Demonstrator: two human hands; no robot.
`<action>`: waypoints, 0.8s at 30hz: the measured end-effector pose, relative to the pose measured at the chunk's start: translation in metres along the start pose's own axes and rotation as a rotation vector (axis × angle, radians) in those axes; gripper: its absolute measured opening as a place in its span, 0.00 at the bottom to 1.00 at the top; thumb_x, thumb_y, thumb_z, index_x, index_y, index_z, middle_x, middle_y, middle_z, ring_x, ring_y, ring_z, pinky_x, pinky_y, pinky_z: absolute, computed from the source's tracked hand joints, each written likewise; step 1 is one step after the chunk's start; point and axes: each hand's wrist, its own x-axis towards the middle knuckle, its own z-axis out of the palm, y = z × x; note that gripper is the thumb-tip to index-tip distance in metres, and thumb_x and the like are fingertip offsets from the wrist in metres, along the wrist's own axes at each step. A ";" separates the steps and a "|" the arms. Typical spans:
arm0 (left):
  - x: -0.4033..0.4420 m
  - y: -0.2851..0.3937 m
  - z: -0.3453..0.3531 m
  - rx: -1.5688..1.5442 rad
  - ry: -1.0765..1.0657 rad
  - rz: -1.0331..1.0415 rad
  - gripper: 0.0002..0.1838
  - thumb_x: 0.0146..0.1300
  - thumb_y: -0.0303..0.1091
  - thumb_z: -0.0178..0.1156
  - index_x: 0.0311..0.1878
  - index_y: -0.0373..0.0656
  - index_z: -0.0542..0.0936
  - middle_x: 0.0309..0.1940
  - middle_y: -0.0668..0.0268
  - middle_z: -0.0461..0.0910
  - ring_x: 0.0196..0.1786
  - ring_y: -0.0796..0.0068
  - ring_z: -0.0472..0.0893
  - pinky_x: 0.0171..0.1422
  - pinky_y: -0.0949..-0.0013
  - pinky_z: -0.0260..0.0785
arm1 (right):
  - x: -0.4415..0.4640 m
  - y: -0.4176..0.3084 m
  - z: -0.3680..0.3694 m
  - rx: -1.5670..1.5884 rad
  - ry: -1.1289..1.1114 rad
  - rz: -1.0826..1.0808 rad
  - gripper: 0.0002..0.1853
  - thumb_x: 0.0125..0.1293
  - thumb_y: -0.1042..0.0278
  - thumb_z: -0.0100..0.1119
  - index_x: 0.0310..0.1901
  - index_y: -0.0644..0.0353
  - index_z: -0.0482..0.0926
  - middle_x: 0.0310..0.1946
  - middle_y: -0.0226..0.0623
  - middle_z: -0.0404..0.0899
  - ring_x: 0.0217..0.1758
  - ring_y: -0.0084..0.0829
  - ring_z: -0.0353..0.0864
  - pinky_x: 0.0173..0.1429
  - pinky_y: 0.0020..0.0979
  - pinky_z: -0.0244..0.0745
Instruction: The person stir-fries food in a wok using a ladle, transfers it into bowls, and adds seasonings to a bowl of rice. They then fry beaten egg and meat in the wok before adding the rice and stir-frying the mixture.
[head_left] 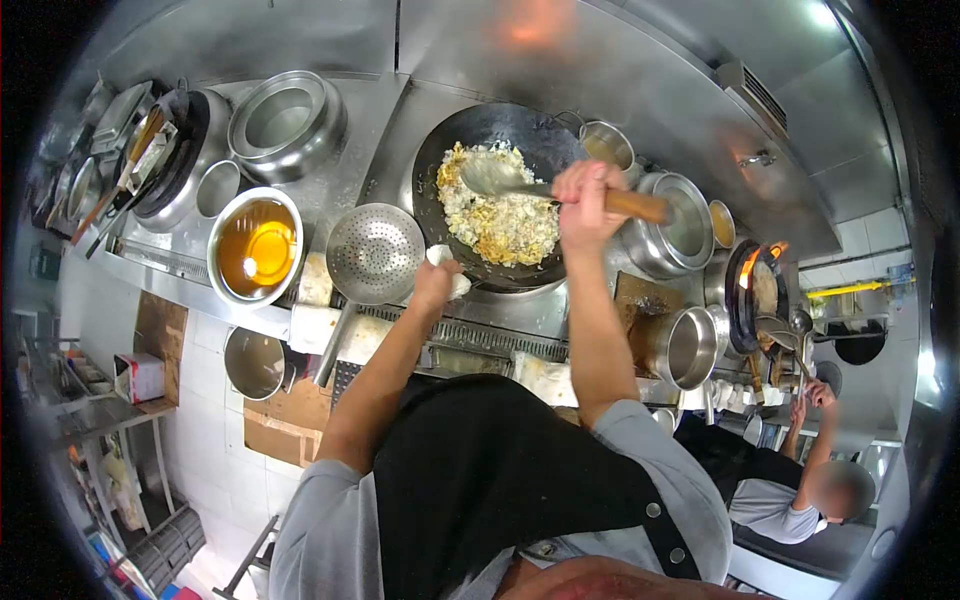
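Note:
A dark wok sits on the stove in front of me, holding a pale and yellow mix of what looks like fried rice and egg. My right hand is wrapped round the wooden handle of a wok ladle. The ladle's rounded metal head is somewhat blurred and rests in the food. At the wok's near left rim, my left hand grips a folded white cloth; whatever part of the wok lies under it is hidden. Just left of that hand lies a perforated strainer, its handle pointing toward me.
A bowl of amber oil stands left of the strainer. Metal pots sit at the back left, and another pot stands right of the wok. At far right a co-worker reaches toward a second wok with flames beside it.

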 end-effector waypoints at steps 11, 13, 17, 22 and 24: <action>0.005 -0.002 -0.001 0.031 0.008 -0.003 0.14 0.58 0.30 0.63 0.46 0.32 0.81 0.35 0.60 0.83 0.34 0.66 0.82 0.37 0.60 0.73 | 0.007 0.009 -0.043 -0.270 -0.048 0.166 0.17 0.79 0.70 0.50 0.27 0.58 0.66 0.18 0.29 0.66 0.20 0.23 0.65 0.26 0.29 0.67; 0.017 -0.017 -0.001 0.015 0.064 0.046 0.13 0.60 0.32 0.61 0.43 0.32 0.81 0.31 0.58 0.82 0.26 0.65 0.81 0.24 0.60 0.72 | 0.019 -0.019 -0.030 -0.242 0.013 0.090 0.18 0.78 0.67 0.54 0.26 0.58 0.69 0.18 0.29 0.69 0.20 0.21 0.66 0.26 0.28 0.65; 0.016 -0.018 0.002 -0.016 0.048 0.109 0.13 0.60 0.32 0.61 0.42 0.31 0.81 0.30 0.57 0.82 0.26 0.64 0.81 0.24 0.60 0.73 | 0.008 0.036 -0.057 -0.197 0.024 0.006 0.17 0.77 0.67 0.59 0.26 0.58 0.72 0.17 0.27 0.71 0.20 0.19 0.68 0.25 0.27 0.64; 0.020 -0.022 0.000 -0.035 0.026 0.098 0.11 0.59 0.32 0.61 0.41 0.34 0.80 0.29 0.58 0.81 0.26 0.63 0.82 0.24 0.60 0.72 | 0.029 -0.020 -0.030 -0.355 0.198 0.059 0.20 0.78 0.64 0.57 0.25 0.57 0.71 0.16 0.27 0.70 0.19 0.21 0.69 0.25 0.28 0.65; 0.024 -0.028 -0.001 -0.013 0.026 0.099 0.12 0.59 0.32 0.61 0.42 0.33 0.80 0.30 0.58 0.81 0.26 0.63 0.82 0.24 0.60 0.72 | 0.030 0.010 -0.059 -0.130 0.137 -0.089 0.19 0.78 0.65 0.58 0.25 0.58 0.70 0.16 0.29 0.70 0.18 0.22 0.69 0.24 0.28 0.65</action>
